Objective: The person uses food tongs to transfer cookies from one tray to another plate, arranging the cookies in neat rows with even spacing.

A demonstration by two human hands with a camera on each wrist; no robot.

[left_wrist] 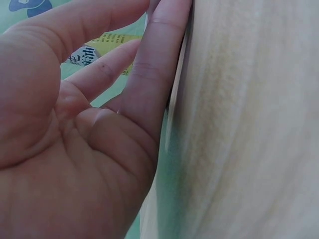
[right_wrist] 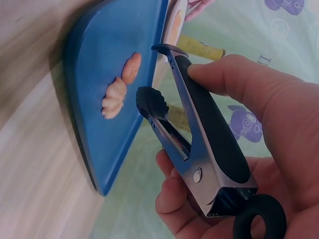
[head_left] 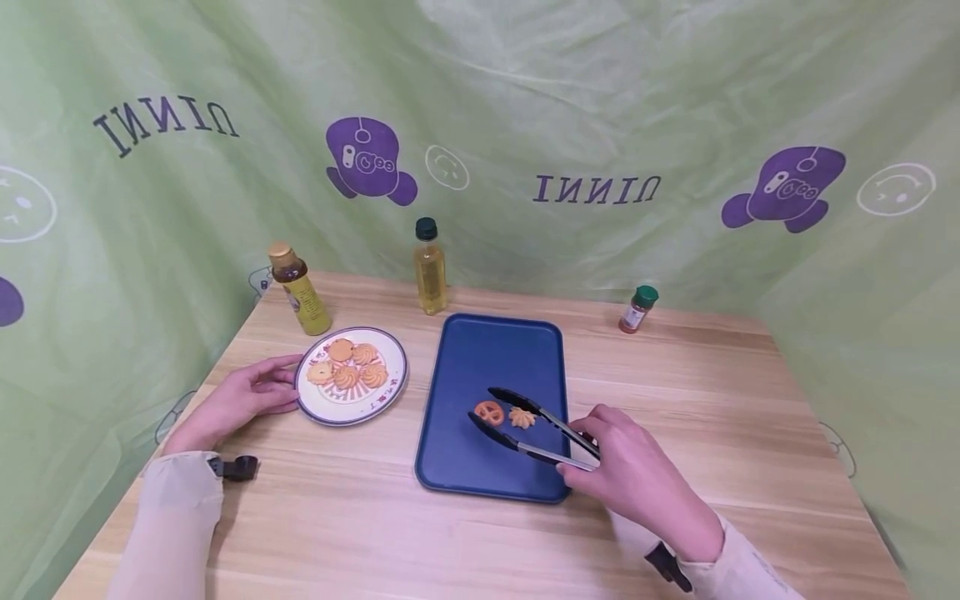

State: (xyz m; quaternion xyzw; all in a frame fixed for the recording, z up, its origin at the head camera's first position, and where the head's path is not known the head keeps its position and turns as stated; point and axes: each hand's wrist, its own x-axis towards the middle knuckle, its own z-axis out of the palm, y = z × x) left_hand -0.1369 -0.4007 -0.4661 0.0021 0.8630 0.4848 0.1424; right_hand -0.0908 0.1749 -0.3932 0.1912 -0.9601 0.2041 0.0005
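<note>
At the left, my left hand [head_left: 243,396] touches the left rim of a round white plate [head_left: 394,363] with a blue edge; its fingers are fairly straight. Several round swirled cookies [head_left: 346,377] lie on that plate. My right hand [head_left: 637,462] grips black-tipped metal tongs [right_wrist: 195,144] by their handles. The tongs' tips are spread apart above a blue tray [head_left: 495,354]. Between the tips in the head view is a pretzel-shaped cookie [head_left: 489,412], with a flower-shaped cookie [head_left: 522,417] beside it. In the right wrist view, the tips stand apart from both cookies.
Behind the plate stands a yellow-labelled bottle [head_left: 306,302] with a tan cap. An oil bottle [head_left: 431,279] is behind the tray, and a small green-capped spice jar [head_left: 637,310] stands at the back right. A green curtain [head_left: 510,100] surrounds the wooden table [head_left: 697,392].
</note>
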